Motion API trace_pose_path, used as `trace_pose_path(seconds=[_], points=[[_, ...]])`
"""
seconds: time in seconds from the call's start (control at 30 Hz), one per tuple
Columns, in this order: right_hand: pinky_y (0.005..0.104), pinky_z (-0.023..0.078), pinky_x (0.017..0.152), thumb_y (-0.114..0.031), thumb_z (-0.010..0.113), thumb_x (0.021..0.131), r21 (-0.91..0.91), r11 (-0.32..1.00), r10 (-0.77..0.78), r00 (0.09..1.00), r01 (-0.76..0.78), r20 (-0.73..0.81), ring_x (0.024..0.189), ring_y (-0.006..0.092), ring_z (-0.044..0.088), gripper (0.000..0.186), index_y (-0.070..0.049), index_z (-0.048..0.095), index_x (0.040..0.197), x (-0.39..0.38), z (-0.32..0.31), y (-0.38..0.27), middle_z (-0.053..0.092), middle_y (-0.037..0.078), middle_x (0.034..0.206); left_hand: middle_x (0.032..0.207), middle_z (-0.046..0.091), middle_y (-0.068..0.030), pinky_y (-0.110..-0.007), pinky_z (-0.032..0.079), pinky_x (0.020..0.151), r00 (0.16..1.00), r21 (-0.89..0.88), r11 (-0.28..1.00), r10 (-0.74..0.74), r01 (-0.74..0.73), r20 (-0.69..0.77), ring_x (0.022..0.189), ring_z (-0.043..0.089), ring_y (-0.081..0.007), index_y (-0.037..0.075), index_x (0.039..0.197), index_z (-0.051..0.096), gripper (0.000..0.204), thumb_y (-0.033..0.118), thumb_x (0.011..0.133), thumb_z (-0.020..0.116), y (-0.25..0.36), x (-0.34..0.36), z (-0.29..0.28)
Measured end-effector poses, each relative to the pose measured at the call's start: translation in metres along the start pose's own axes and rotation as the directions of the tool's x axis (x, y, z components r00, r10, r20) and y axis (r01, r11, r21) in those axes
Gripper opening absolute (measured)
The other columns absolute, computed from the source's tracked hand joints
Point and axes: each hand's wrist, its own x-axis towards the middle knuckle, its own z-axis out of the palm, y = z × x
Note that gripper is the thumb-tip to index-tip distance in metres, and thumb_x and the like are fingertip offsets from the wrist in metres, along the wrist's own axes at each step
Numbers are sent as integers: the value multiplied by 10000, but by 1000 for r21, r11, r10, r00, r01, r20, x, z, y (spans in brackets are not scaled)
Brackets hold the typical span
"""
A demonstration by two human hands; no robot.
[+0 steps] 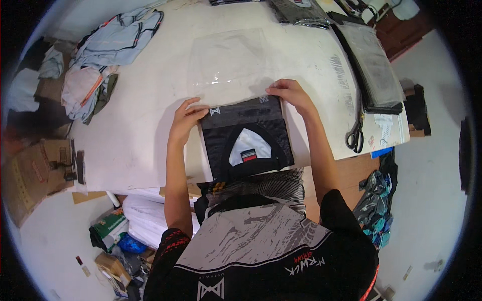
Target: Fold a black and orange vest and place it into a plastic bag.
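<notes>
A folded black shirt [213, 144] lies on the table's near edge in front of me, its rounded collar toward me. White lining and a black-and-red label show inside the collar. A greyer strip with a small white logo runs along its far edge; I cannot tell whether this is fabric or a bag's flap. My left hand [187, 120] pinches the far left corner between thumb and fingers. At the far right corner, my right hand [292, 95] grips the edge with thumb and forefinger. Just beyond lies a flat clear plastic bag [228, 55].
The white table [135, 130] carries grey and pink garments [118, 40] at far left. To the right are black scissors [355, 135] and a stack of clear bags [374, 65] on black material. Packed dark garments [298, 12] lie at the back. Cardboard boxes [37, 175] stand at left.
</notes>
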Motion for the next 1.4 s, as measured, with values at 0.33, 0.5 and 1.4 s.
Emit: trace_pose_path(seconds=[0.33,0.5,1.4], points=[[283,490,781,-69,782,763,390,921,-19,996,-17,88,984,184,614,520,8,584,1238,-6,10,27,650,132,1104,1030,688,-106,-275,469,732,1000,29,999,27,-27,11,912,624,-162,31,1267,543,523,19,782,739,-5,-1,-8],[265,484,747,-61,796,739,377,926,-61,996,29,72,925,169,631,552,6,583,1244,-20,11,20,680,103,1068,1021,687,-110,-283,493,747,995,77,993,89,-85,-48,909,633,-166,5,1240,559,522,-21,753,746,0,-8,-5],[280,510,806,-3,767,751,427,904,-29,997,-6,75,891,168,647,441,19,610,1164,-109,31,38,695,96,973,1109,664,-93,-304,507,862,966,70,998,-23,6,257,979,635,-179,-15,1306,509,616,-9,740,750,-25,-68,-12]])
